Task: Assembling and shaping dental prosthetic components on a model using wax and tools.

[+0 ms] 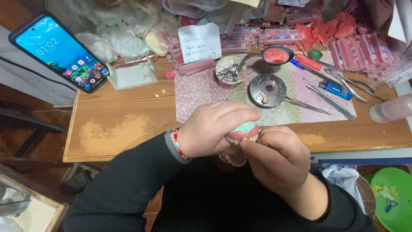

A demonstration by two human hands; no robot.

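Head view: two hands close on a denture model above the table edge.
The left hand (pixel 212 129) and right hand (pixel 279 161) grip the denture model (pixel 242 134) together, hiding most of it; only pink gums, some teeth and a pale green base show, near the wooden table (pixel 128 124).

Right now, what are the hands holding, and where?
A denture model: the left hand grips its top, the right hand pinches its front teeth.

Dental workshop: tooth trays (pixel 365 51), wax spoon (pixel 277 56), tweezers (pixel 330 101).
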